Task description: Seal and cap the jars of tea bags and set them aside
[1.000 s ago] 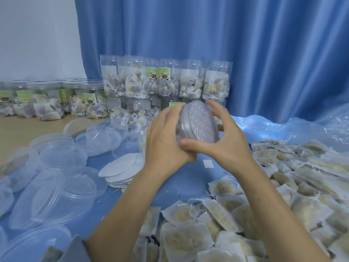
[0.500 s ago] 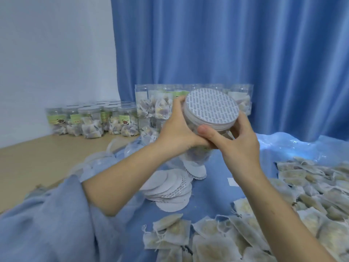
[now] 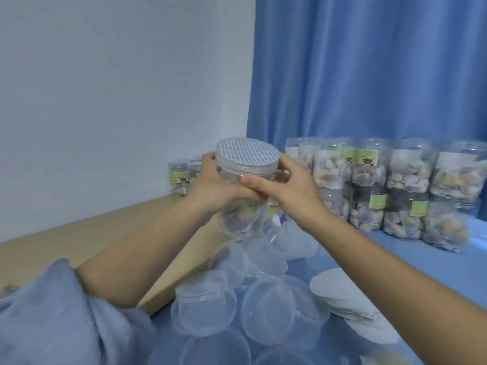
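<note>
I hold a clear plastic jar of tea bags (image 3: 241, 222) upright in the air with both hands. A white patterned seal disc (image 3: 247, 152) covers its threaded mouth. My left hand (image 3: 210, 184) wraps the jar's left side below the rim. On the right side my right hand (image 3: 287, 184) grips it, thumb across the front. Clear plastic lids (image 3: 279, 309) lie in a pile on the blue sheet below the jar. A stack of white seal discs (image 3: 340, 291) lies to the right of the lids.
Filled jars (image 3: 411, 191) stand stacked in two layers against the blue curtain at the right. A few more labelled jars (image 3: 179, 180) stand by the white wall. A bare wooden tabletop (image 3: 79, 241) stretches to the left. My blue sleeve (image 3: 52, 317) fills the lower left.
The jar has been turned from tilted to upright and carried left. My view has swung left, so the loose tea bags are out of sight and the lid pile is below the jar.
</note>
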Demonstrator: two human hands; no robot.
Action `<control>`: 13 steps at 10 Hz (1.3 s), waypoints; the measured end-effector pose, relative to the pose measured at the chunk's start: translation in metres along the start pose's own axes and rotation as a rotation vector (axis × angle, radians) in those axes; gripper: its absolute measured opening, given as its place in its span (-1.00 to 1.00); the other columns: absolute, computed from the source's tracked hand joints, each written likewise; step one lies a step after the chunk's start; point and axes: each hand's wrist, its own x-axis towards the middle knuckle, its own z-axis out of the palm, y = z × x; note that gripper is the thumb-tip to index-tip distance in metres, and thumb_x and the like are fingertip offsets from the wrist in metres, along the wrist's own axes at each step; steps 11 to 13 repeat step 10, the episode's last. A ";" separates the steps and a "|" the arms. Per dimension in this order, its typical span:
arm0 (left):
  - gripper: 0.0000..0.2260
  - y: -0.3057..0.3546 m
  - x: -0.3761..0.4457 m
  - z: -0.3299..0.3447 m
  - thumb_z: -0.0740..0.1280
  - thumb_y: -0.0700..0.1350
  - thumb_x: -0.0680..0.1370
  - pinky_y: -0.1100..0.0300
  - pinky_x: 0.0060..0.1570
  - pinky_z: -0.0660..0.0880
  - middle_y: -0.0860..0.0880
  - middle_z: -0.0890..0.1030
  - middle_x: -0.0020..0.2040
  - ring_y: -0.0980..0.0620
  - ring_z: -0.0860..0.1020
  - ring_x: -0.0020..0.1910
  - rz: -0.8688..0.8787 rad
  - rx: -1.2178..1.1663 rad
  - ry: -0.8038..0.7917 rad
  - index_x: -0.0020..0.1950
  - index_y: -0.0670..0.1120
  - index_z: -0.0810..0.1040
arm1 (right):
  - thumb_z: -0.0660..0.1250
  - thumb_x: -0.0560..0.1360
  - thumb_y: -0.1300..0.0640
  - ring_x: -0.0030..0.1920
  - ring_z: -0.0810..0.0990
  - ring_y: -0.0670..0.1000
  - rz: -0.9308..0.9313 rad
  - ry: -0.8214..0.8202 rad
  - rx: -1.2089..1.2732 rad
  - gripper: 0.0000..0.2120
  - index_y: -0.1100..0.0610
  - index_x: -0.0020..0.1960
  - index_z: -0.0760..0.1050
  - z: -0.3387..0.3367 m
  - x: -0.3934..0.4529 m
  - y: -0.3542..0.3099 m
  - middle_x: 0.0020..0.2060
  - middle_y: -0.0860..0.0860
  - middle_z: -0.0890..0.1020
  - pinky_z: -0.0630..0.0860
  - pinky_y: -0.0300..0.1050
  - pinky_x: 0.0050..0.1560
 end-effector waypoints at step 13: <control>-0.61 -0.165 0.174 0.056 0.21 -0.37 0.51 -0.03 0.12 0.54 0.08 0.45 -0.07 0.08 0.47 -0.06 -0.307 -0.158 -0.159 0.15 0.10 0.36 | 0.38 0.46 0.05 0.16 0.53 0.03 0.362 -0.218 -0.404 -0.57 0.08 0.29 0.42 0.080 0.154 0.190 0.14 0.03 0.59 0.47 -0.08 0.11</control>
